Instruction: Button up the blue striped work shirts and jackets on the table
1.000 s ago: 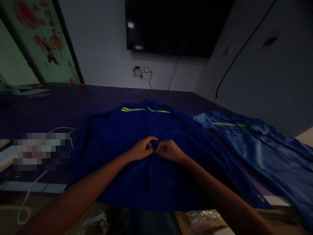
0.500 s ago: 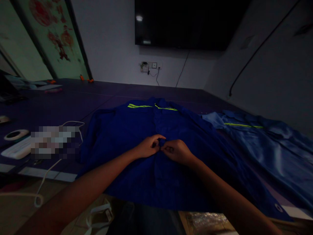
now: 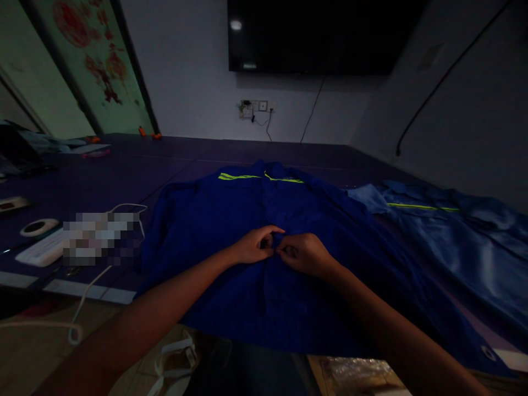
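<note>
A dark blue work jacket with yellow-green stripes across the chest lies spread on the purple table, its collar pointing away from me. Both hands meet at its front opening, around the middle of the garment. My left hand pinches the jacket's front edge between thumb and fingers. Close beside it, almost touching, my right hand is closed with its fingertips on the same bit of cloth. Whether a button lies between the fingers is too dark and small to tell.
A second, lighter blue jacket lies to the right. At left on the table are a white device, partly blurred out, a cable and a round white-rimmed object. A television hangs on the wall beyond.
Both hands keep their hold at the jacket's front with hardly any finger movement. The whole view has shifted slightly, so things appear a little further right.
</note>
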### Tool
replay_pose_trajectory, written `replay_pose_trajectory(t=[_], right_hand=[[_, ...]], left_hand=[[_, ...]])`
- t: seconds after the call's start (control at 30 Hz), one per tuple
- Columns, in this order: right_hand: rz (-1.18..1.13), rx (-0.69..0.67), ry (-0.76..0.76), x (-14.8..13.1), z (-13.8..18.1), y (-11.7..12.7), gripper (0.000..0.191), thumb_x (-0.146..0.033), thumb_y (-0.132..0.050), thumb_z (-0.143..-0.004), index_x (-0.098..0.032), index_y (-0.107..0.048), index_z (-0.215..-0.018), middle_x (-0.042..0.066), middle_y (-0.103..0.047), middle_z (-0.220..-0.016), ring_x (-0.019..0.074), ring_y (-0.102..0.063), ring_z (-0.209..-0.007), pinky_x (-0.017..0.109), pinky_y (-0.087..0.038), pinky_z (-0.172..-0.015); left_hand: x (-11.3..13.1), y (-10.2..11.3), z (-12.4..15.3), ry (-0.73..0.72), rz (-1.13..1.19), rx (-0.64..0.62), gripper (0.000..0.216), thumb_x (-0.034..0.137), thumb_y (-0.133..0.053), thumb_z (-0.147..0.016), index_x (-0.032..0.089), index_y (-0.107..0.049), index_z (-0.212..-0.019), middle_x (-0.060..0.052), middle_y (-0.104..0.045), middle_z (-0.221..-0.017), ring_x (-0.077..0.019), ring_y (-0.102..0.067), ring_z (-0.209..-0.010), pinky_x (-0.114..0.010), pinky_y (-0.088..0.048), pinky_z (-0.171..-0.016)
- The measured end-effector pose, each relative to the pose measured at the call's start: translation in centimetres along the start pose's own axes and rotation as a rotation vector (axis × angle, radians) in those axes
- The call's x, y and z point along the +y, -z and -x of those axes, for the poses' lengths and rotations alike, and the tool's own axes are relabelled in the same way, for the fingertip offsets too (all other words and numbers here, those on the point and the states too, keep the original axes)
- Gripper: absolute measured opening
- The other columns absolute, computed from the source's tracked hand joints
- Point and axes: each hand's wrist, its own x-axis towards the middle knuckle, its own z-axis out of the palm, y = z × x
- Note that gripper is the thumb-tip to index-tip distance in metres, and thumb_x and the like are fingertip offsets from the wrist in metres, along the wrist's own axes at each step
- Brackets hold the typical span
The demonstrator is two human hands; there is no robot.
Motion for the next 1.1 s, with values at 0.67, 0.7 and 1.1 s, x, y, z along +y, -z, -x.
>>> replay_pose_trajectory(t=[0.67, 0.7, 1.1], right_hand=[[-0.171, 0.013, -0.076, 0.26, 0.03, -0.96, 0.008, -0.014, -0.054, -0.064, -0.018, -0.06, -0.064, -0.003, -0.053, -0.05, 0.0075, -0.047, -0.044, 0.018, -0.032, -0.046], [-0.171, 0.015, -0.079, 0.24, 0.02, -0.94, 0.009, -0.014, -0.054, -0.065, -0.018, -0.06, -0.064, -0.003, -0.053, -0.049, 0.0074, -0.047, -0.044, 0.018, -0.032, -0.046], [-0.03, 0.014, -0.061, 0.08, -0.14, -0.27, 0.011, -0.022, -0.055, -0.072, -0.021, -0.065, -0.076, -0.003, -0.056, -0.051, 0.008, -0.048, -0.045, 0.019, -0.03, -0.047]], left_hand=[[-0.73, -0.18, -0.23, -0.015, -0.038, 0.011, 0.053, 0.004, -0.052, -0.063, 0.018, -0.048, -0.114, 0.006, -0.045, -0.066, -0.0062, -0.043, -0.058, -0.018, -0.034, -0.054], [-0.74, -0.15, -0.23, -0.017, -0.035, 0.011, 0.053, 0.004, -0.052, -0.063, 0.018, -0.047, -0.114, 0.006, -0.045, -0.066, -0.0062, -0.043, -0.058, -0.018, -0.034, -0.055], [-0.39, -0.15, -0.14, -0.034, -0.009, 0.045, 0.049, 0.007, -0.052, -0.065, 0.016, -0.048, -0.113, 0.007, -0.041, -0.06, -0.005, -0.04, -0.053, -0.017, -0.032, -0.052]])
